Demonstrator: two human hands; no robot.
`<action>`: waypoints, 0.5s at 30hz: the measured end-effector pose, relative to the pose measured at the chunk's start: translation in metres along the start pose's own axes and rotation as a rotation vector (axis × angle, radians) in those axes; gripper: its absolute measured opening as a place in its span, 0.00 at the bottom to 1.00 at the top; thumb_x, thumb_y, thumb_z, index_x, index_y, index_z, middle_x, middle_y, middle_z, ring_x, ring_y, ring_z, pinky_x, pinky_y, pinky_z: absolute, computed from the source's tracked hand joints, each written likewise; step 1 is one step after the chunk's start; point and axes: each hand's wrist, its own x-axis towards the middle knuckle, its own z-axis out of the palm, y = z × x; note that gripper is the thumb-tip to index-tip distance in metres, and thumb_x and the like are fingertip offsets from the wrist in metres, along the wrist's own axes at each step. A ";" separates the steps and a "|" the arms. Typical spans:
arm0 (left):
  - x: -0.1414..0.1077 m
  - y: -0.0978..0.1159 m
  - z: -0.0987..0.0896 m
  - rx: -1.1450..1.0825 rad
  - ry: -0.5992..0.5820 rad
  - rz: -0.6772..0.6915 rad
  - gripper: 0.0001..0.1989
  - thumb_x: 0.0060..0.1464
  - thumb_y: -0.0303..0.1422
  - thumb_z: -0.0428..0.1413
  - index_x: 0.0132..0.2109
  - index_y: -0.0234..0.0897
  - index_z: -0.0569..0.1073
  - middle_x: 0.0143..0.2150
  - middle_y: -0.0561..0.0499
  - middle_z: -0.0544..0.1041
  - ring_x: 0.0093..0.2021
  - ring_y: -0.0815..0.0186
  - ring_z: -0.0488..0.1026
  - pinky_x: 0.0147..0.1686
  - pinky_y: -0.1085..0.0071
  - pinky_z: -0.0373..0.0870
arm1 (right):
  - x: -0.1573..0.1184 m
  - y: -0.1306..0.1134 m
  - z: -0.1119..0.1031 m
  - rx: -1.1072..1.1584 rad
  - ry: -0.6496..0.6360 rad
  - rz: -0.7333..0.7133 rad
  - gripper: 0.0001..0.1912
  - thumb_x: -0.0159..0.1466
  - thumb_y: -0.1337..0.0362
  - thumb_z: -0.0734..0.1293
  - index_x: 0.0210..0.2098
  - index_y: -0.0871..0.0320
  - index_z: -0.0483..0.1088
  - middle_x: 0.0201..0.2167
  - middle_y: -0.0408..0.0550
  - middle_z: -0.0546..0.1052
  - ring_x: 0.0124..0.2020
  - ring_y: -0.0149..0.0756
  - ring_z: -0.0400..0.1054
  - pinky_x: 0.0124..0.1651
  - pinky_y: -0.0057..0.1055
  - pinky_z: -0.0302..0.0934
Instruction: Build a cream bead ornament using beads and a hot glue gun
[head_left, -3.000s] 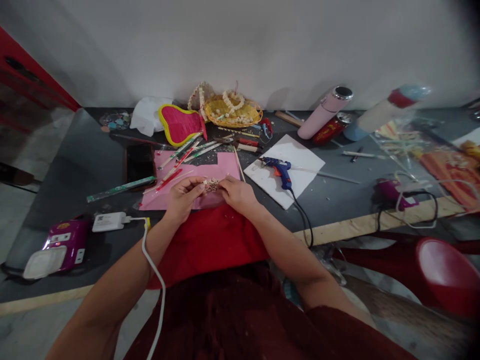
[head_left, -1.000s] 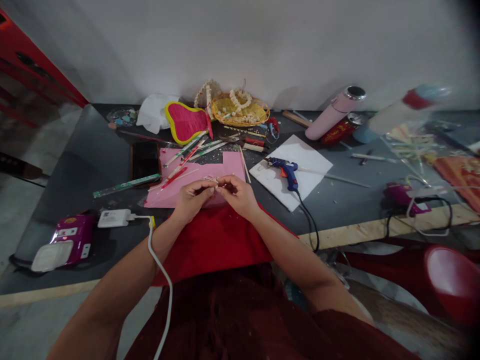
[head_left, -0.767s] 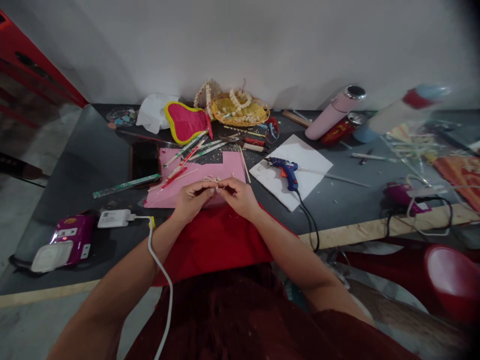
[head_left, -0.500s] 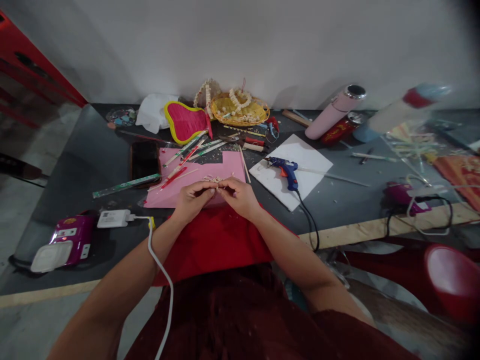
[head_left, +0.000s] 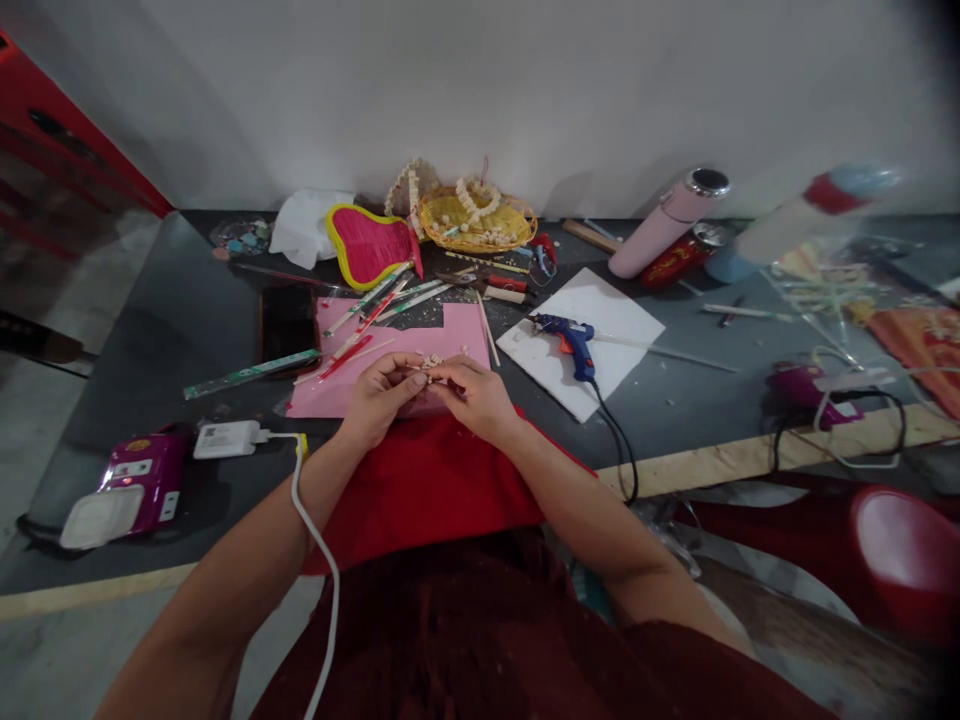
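Over a pink sheet (head_left: 337, 400), my left hand (head_left: 379, 400) and my right hand (head_left: 480, 400) meet fingertip to fingertip. Both are closed in a pinch around a small pale piece (head_left: 429, 378), too small to make out and mostly covered by the fingers. Just beyond the fingertips lie several loose pale bits (head_left: 433, 360) on the sheet. A red cloth (head_left: 427, 480) spreads below my wrists. To the right of my hands, a blue glue gun (head_left: 574, 345) rests on a white board (head_left: 607, 300).
Striped paper-wrapped sticks (head_left: 371, 310) and a dark phone (head_left: 289, 325) lie left. Behind are a yellow basket (head_left: 450, 240) and a pink heart-shaped piece (head_left: 371, 245). A pink flask (head_left: 667, 225) and a red can (head_left: 686, 255) stand right. A white cable (head_left: 319, 545) crosses my left forearm.
My fingers have shifted slightly: the right fingertips now overlap the left ones, and both hands tilt a little. The pinch between them continues; the other things stay where they were.
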 end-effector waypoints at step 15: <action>-0.003 0.002 -0.003 -0.007 -0.095 -0.155 0.11 0.46 0.35 0.62 0.36 0.34 0.76 0.25 0.53 0.73 0.25 0.74 0.69 0.26 0.79 0.67 | 0.000 0.002 -0.004 -0.046 0.064 -0.144 0.11 0.64 0.67 0.61 0.45 0.57 0.71 0.39 0.49 0.75 0.42 0.32 0.69 0.47 0.30 0.66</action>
